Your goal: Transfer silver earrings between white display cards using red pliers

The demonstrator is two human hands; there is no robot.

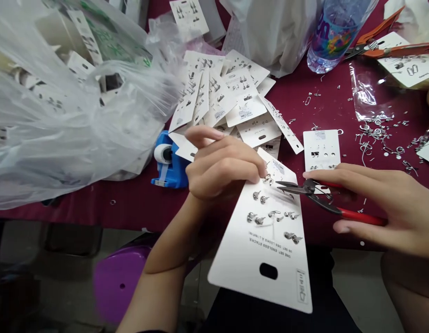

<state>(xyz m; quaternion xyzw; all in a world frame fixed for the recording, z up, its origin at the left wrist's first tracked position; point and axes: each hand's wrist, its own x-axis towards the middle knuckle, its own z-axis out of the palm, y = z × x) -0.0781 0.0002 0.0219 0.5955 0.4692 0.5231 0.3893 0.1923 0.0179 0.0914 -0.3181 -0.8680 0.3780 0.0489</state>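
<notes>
Gripped at its far edge by my left hand point(224, 162), a white earring card point(249, 263) tilts toward me over the table's front edge. Several small metal earrings point(259, 198) sit on it in pairs, with printed text and a dark hanging slot below. My right hand point(381, 203) holds wire cutters point(360, 216) by their red handles. Their dark jaws are parted and lie over the card's upper right part, close to my left fingertips. Whether the jaws touch an earring I cannot tell. Behind the cutters another earring card point(321, 143) lies on the table.
A pile of earring cards point(247, 108) lies behind my left hand. At left are a large plastic bag point(78, 125) and a blue tape dispenser point(172, 162). A bottle point(334, 37), orange-handled pliers point(391, 48) and loose metal bits point(377, 134) occupy the right. A purple stool point(120, 282) stands below.
</notes>
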